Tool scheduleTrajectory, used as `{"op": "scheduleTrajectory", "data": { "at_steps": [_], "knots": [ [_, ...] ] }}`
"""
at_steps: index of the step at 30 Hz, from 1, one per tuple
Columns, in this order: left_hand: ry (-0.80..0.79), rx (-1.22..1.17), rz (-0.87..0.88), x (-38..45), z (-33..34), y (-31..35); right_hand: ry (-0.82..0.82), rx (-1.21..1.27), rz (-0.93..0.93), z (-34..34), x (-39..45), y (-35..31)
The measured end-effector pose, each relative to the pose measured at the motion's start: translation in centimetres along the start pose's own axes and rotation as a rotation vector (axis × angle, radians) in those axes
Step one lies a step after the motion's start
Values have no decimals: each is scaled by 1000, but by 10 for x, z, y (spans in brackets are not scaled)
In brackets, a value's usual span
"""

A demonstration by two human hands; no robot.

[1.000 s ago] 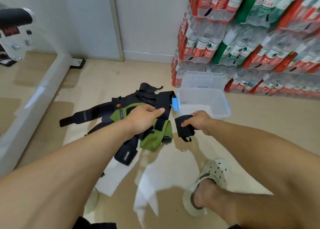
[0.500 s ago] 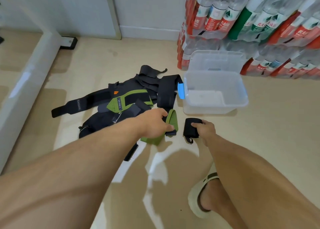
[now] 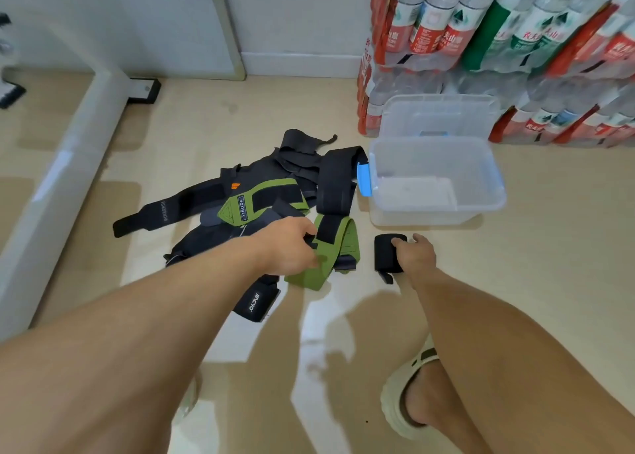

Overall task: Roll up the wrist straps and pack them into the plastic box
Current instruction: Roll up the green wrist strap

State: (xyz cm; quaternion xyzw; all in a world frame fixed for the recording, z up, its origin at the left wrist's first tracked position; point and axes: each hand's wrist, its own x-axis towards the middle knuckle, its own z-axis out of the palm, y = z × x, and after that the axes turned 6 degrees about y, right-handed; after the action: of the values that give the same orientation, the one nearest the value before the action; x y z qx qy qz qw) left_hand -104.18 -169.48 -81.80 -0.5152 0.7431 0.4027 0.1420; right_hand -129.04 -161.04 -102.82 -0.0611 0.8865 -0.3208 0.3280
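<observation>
A heap of black and green wrist straps lies on the floor left of a clear plastic box with blue latches. My left hand grips a green strap at the near edge of the heap. My right hand holds a rolled black strap down at floor level, just in front of the box. The box looks empty inside.
The box's clear lid leans behind it against stacked packs of water bottles. A white metal frame leg runs along the left. My sandalled foot stands at the lower right on the tan floor.
Both hands have come down toward the floor. The rolled black strap went from hanging in the air to floor level, and my left hand shifted onto the green strap's near end.
</observation>
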Motion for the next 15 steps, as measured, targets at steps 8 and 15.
{"op": "scheduleTrajectory", "data": {
  "at_steps": [8, 15],
  "knots": [
    [67, -40, -27, -12, -15, -17, 174, -194, -413, 24, -42, -18],
    [109, -83, -27, -20, -27, -32, -355, 81, -48, 96, -69, -35]
  ]
}}
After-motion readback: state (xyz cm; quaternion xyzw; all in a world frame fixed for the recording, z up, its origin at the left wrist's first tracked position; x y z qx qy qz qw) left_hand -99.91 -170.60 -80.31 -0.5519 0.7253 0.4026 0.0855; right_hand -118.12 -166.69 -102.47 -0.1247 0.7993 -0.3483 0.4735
